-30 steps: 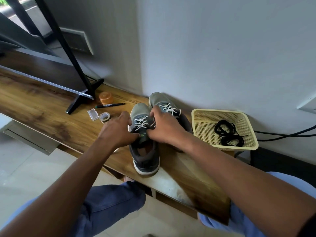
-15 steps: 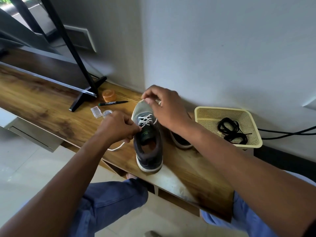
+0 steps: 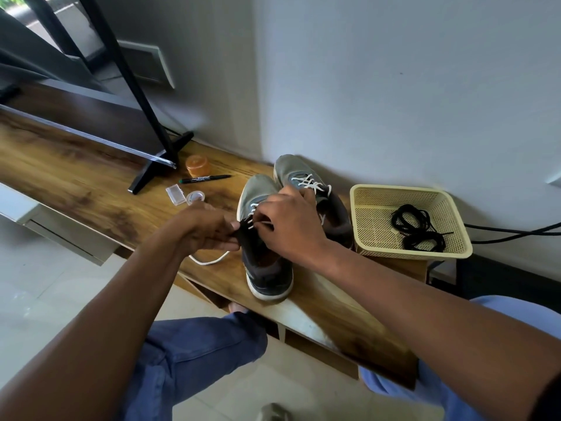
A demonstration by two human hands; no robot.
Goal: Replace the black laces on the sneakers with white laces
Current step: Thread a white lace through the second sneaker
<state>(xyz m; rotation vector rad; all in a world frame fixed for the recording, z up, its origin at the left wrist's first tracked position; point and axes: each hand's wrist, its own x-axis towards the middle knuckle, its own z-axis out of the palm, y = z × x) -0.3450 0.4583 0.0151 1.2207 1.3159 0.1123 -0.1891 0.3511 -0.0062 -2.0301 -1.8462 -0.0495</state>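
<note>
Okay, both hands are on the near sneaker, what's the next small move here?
Probably draw the loose white lace through the near sneaker: it trails slack on the shelf beside the left hand, and the right hand pinches at the eyelets.

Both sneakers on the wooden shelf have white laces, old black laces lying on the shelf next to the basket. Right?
Not quite. The head view shows the black laces inside the basket, not beside it. Both sneakers, near and far, do carry white laces on the wooden shelf.
</note>
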